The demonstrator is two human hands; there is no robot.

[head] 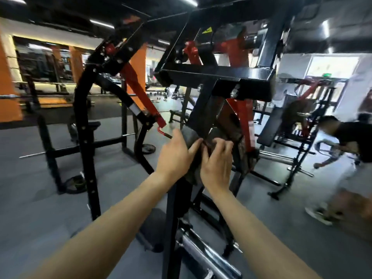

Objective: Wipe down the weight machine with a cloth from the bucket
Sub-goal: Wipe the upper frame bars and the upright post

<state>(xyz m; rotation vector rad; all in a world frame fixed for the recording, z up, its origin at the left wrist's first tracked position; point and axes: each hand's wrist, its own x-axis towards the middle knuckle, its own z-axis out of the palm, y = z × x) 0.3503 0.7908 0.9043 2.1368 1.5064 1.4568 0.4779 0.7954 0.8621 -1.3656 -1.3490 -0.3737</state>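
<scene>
A black and red weight machine (217, 75) fills the middle of the view, its slanted black post (205, 111) running down toward me. A dark grey cloth (191, 135) is wrapped round that post. My left hand (175, 156) grips the cloth from the left side. My right hand (217, 164) holds the cloth's lower part from the right, fingers curled over it. Both hands are close together and touch at the fingertips. No bucket is in view.
A black rack (86, 141) stands to the left. Chrome bars (203, 252) jut out low in front of me. A person in a dark shirt (350, 141) bends over at the right beside another machine (302, 137). Grey floor (40, 198) lies around.
</scene>
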